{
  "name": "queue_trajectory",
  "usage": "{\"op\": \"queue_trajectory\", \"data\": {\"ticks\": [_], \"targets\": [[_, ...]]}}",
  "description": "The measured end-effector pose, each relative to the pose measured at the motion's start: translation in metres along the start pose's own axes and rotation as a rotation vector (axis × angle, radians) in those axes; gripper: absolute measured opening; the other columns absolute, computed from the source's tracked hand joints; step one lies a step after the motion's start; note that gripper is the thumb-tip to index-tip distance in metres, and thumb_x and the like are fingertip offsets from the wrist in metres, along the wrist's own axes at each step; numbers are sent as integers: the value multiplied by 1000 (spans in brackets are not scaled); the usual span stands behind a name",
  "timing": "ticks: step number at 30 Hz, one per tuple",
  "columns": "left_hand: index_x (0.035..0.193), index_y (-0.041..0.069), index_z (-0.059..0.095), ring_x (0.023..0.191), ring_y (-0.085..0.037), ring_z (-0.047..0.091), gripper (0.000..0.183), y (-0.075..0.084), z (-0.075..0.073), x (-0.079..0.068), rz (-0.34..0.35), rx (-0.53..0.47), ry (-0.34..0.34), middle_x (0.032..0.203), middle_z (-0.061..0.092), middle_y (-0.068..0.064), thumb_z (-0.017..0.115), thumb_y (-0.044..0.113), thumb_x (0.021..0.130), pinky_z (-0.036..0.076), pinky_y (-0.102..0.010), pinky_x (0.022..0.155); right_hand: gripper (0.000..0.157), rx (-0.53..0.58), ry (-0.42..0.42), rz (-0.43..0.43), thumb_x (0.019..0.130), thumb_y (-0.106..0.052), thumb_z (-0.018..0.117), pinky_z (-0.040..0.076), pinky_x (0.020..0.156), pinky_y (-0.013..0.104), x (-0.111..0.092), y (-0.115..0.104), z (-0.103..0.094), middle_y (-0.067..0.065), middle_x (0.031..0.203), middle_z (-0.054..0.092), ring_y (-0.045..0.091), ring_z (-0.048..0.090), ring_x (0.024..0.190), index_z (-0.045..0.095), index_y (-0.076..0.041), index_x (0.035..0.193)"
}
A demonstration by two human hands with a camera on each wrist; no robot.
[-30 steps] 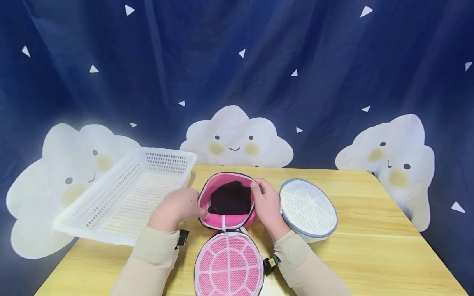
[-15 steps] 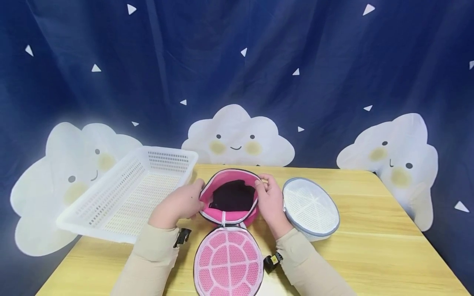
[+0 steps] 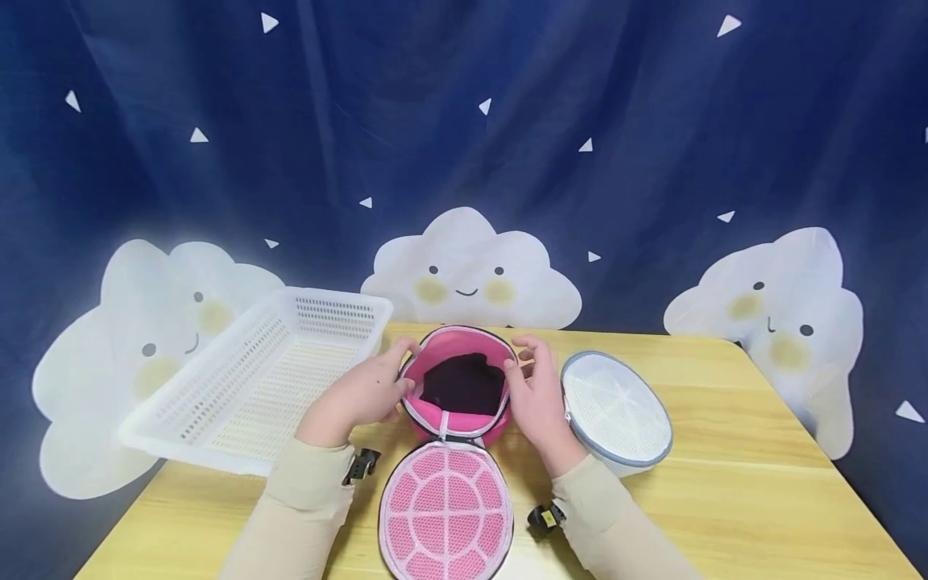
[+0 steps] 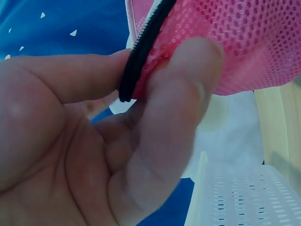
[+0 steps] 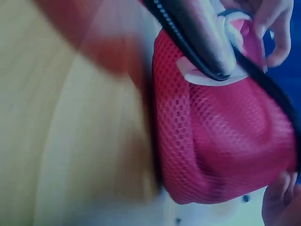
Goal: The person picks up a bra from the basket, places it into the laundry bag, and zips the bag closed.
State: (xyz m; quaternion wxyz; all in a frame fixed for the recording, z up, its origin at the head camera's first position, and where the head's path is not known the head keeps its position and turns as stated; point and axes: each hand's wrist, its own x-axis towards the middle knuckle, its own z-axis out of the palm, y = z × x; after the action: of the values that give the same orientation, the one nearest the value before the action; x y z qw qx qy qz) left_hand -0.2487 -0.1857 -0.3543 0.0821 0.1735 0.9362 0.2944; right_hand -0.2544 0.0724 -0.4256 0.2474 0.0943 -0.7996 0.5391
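Navy backdrop (image 3: 464,121) across the top, smiling clouds along its lower edge, and in front of it the wooden table (image 3: 761,451), where the action sits dead centre: the pink mesh bag (image 3: 467,342), mouth facing up! Here's the score, as I judge it: the lid (image 3: 445,511) is folded down toward the bottom of the frame, that part done, and a black thing (image 3: 464,384) (cloth, by the look of it, though I can't swear to it) lies inside. Not yet done: the mouth stands uncovered, so closing it seems to be what's left. Left hand (image 3: 362,393) has thumb and fingers clamped on the rim; right hand (image 3: 536,403) curls at the opposite edge, thumb at the rim, but whether it truly pinches I can't tell. White basket (image 3: 337,318) at left, white mesh bag (image 3: 619,407) at right, its top covered. And compared with a second ago? The left thumb has climbed higher along the rim, the right thumb and forefinger have spread farther apart, while the lid and the black contents look much the same.
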Motion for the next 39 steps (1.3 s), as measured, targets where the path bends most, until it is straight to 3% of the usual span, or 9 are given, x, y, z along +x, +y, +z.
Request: {"op": "queue_trajectory", "data": {"ticks": [4,11,15,19,23,27,33,39], "targets": [[126,17,50,53,-14,60,29,0,0,1,58,29,5,87,64,-1,56,4,101,50,-35,68,22,-143,-135,-218,93,-2,60,45,70,31,-8,-13,-11,8,102,49,14,50,82,64,-12,111],[99,16,58,57,-13,61,13,-1,1,1,71,33,9,89,65,-1,53,4,102,50,-33,61,23,-438,-602,-556,90,-2,60,50,70,26,-24,-29,-31,-8,95,53,8,54,76,65,-21,100],[97,15,58,57,-12,61,13,-1,2,1,73,53,14,86,64,0,52,5,102,49,-34,62,22,-559,-763,-655,92,-7,66,50,63,24,-32,-30,-37,-10,95,56,8,56,68,65,-25,104],[96,15,58,58,-12,62,12,-1,3,1,75,63,23,85,64,1,52,6,102,49,-34,64,19,-605,-869,-689,98,-13,63,51,61,24,-40,-27,-37,-11,99,64,7,61,70,65,-29,109],[97,15,58,58,-12,62,11,0,3,1,68,68,28,84,63,2,53,7,102,49,-34,65,21,-604,-951,-659,98,-12,63,51,66,23,-46,-22,-36,-12,102,64,6,63,76,63,-30,109],[99,13,58,59,-12,61,8,1,3,-1,55,77,27,82,61,2,54,7,102,50,-34,65,20,-605,-992,-653,96,-13,67,46,64,19,-51,-16,-33,-11,97,56,5,55,70,61,-28,107],[98,14,58,59,-11,60,8,2,3,-2,49,84,25,82,61,3,54,8,102,49,-34,64,18,-648,-922,-793,90,-11,71,35,56,18,-55,-11,-29,-8,88,44,6,41,61,62,-27,94],[99,14,58,62,-17,64,8,1,3,-1,40,73,22,83,61,2,54,8,102,49,-34,64,16,-638,-910,-878,88,-18,76,39,62,19,-51,-14,-31,-8,91,45,6,45,67,64,-28,89]]}}
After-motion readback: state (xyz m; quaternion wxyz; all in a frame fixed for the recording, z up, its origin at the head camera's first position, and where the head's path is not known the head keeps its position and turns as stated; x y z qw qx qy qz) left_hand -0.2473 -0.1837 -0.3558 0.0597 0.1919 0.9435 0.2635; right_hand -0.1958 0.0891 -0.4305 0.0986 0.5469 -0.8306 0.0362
